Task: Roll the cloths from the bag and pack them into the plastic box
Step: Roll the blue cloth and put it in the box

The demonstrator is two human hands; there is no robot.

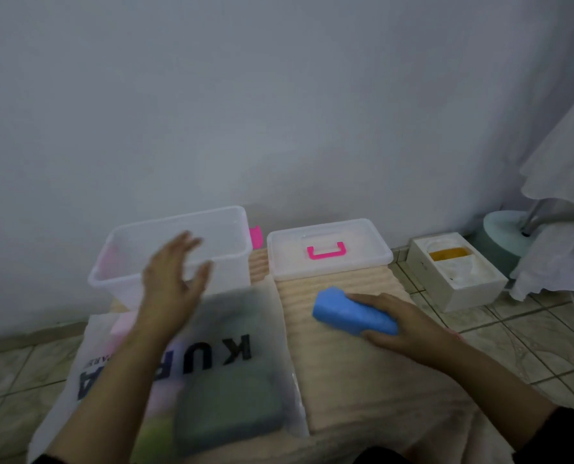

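A pale wall point(279, 112) backed a tiled floor point(530, 336) where a ribbed beige mat point(352, 370) lay. The right hand point(409, 324) held its grip curled round a rolled blue cloth point(352, 311) lying on the mat. The left hand point(173, 276) hovered with fingers spread, blurred, before the open plastic box point(178, 256). The translucent bag point(212, 370) beside the mat held folded green cloth.

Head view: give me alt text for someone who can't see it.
A person's right hand grips a rolled blue cloth on a beige mat, while the open left hand hovers in front of an open clear plastic box. A translucent bag holding more cloths lies at front left, and the box's lid, with its pink handle, lies right of the box.
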